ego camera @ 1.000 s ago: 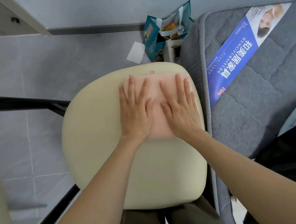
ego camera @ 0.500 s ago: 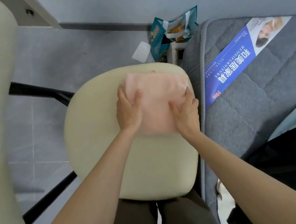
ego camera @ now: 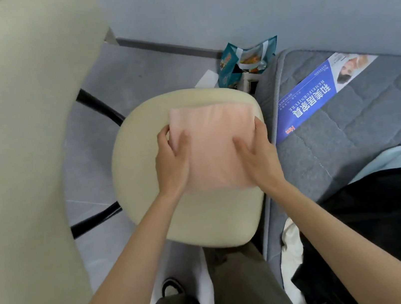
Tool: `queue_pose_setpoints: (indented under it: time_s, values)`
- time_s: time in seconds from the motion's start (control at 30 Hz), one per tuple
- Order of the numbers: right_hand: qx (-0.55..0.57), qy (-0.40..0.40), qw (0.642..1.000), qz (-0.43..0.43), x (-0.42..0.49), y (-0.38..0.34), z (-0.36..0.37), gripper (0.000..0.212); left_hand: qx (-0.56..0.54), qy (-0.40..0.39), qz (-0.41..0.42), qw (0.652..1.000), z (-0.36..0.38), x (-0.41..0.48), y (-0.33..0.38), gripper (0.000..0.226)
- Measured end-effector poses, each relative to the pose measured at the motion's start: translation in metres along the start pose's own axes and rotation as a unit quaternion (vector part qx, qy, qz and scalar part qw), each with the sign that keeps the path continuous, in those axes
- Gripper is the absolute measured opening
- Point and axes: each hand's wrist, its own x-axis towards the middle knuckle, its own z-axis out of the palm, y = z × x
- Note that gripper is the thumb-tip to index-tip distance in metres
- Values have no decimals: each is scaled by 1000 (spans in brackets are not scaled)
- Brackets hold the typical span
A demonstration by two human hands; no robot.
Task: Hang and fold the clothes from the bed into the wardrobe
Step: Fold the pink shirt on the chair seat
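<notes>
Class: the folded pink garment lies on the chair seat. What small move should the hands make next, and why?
Probably lift the folded pink garment off the chair seat, kept level. It looks neatly squared, and the left hand and right hand each pinch a side edge, thumbs on top.

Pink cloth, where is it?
Head view, centre: the pink cloth is folded over the chair seat, held at its sides by the left hand and right hand, left of the bed.
</notes>
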Motion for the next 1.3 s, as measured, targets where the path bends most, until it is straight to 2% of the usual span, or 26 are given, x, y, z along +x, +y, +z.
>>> queue_pose_setpoints:
  time_s: [0.37,0.6,0.77,0.97,1.1,1.3]
  values:
    - [7,32,995,-93,-185,-30,4,53,-71,-2,100,992,-104,-157,-37,54]
    - [-1,36,986,-165,-315,-59,15,50,-143,16,144,979,-202,-262,-59,52]
    - [-3,-21,975,-219,-382,-104,34,48,-157,91,147,972,-277,-319,-66,59]
    - [-13,-120,950,-289,-456,-165,75,48,-161,202,119,959,-366,-383,-84,54]
    - [-25,-189,918,-348,-499,-198,109,52,-167,280,105,940,-422,-423,-100,54]
    - [-68,-307,852,-418,-561,-247,161,51,-181,385,66,902,-498,-482,-126,55]
